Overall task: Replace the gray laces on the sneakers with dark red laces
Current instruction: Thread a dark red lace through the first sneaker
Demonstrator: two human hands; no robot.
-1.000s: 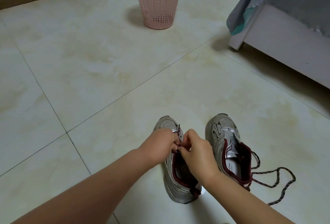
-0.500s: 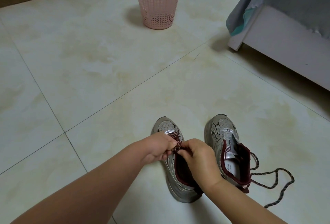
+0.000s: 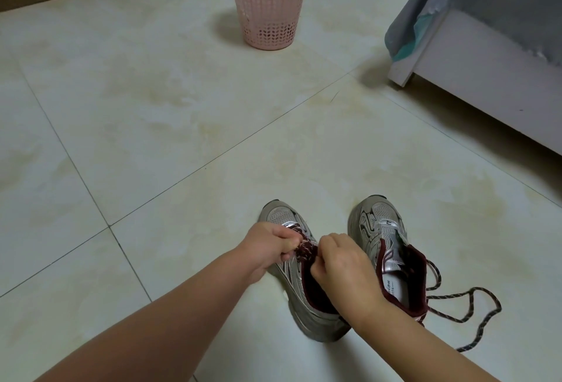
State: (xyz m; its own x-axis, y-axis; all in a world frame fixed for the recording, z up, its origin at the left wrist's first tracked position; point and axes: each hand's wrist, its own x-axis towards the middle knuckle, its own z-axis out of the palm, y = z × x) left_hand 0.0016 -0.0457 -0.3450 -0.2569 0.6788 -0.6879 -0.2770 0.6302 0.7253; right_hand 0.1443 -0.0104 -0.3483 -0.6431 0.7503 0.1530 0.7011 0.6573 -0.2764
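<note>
Flanking hands (image 3: 307, 255): second sneaker (image 3: 386, 247), loose lace (image 3: 465, 305) (basket (image 3: 269, 1) beyond).

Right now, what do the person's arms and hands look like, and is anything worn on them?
Both forearms are bare up to the frame edge: no sleeves show. The left hand and right hand wear no gloves. No watch, bracelet or ring is visible. The nails are short and look unpainted.

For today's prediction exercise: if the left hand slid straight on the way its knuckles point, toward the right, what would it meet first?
Probably the dark red lace it already pinches, then the right hand just beyond; the depth between them is unclear.
</note>
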